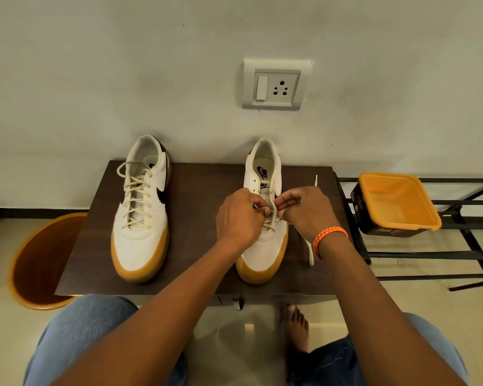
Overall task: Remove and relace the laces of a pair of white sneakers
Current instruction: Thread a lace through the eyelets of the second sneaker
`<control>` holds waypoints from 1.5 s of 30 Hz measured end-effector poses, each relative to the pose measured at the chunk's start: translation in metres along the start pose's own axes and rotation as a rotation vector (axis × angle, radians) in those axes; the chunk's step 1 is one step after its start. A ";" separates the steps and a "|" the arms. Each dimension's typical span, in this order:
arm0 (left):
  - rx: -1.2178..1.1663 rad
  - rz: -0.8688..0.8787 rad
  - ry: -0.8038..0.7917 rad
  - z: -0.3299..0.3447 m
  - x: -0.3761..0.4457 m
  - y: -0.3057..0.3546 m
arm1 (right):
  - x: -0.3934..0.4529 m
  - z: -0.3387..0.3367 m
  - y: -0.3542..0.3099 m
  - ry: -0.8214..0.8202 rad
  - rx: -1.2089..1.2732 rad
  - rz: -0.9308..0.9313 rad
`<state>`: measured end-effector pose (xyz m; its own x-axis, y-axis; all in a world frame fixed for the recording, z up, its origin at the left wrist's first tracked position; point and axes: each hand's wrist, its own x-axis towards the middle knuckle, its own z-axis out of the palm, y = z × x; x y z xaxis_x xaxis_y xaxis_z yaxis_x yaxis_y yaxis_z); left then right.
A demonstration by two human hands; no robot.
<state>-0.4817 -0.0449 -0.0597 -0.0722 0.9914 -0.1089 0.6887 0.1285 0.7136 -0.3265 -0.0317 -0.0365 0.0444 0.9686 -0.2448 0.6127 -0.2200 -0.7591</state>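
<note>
Seated at a small dark brown desk [201,224] against a pale wall. Two white sneakers with gum-coloured soles on top, toes toward the viewer, heels toward the wall. Left sneaker [141,213] at about 9 o'clock from the hands, fully laced with a cream lace [135,196], untouched. Right sneaker [264,238] directly under both hands, only its lowest eyelets threaded, upper eyelets bare, tongue and insole logo exposed.

Left hand [239,215] curled, fingertips pinching the lace at the left eyelet row. Right hand [304,210] curled likewise, thumb and forefinger pinching the lace just across the tongue, an orange bracelet [328,238] on its wrist. One loose lace end [315,181] poking up at 1 o'clock from the right hand; another length trailing over the desk at 5 o'clock beside the sneaker.

On the wall at 12 o'clock, a switch and socket plate [275,84]. At 3 o'clock, an orange-rimmed tub [396,203] on a black metal rack [457,256]. At 8 o'clock, on the floor, an orange bin [39,263] partly under the desk. Blue-jeaned knees and one bare foot [296,327] below.
</note>
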 end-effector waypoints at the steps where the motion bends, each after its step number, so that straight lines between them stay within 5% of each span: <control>1: 0.013 0.001 0.005 0.001 0.000 0.000 | 0.000 0.001 0.000 0.000 -0.001 0.004; 11: -0.232 -0.039 -0.068 0.007 0.009 -0.009 | -0.003 -0.003 -0.003 0.005 0.005 -0.008; 20: -0.064 0.044 -0.308 -0.020 0.017 -0.005 | -0.008 -0.006 -0.002 0.056 -0.101 -0.072; 26: 0.093 0.089 -0.247 -0.019 0.007 0.001 | -0.008 -0.004 -0.004 0.134 -0.129 -0.133; 32: 0.071 0.079 -0.222 -0.018 0.008 0.000 | -0.004 -0.022 -0.012 0.345 0.307 -0.084; 37: 0.053 0.101 -0.200 -0.017 0.008 -0.002 | -0.005 -0.012 -0.002 -0.032 0.177 0.059; 40: 0.051 0.105 -0.189 -0.017 0.008 -0.004 | -0.006 -0.001 0.000 0.035 -0.035 -0.030; 45: 0.045 0.104 -0.197 -0.015 0.008 -0.002 | -0.005 -0.006 -0.001 0.109 0.029 -0.065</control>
<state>-0.4947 -0.0371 -0.0516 0.1403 0.9749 -0.1730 0.7172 0.0204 0.6965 -0.3226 -0.0359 -0.0303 0.0918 0.9875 -0.1285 0.5940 -0.1578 -0.7888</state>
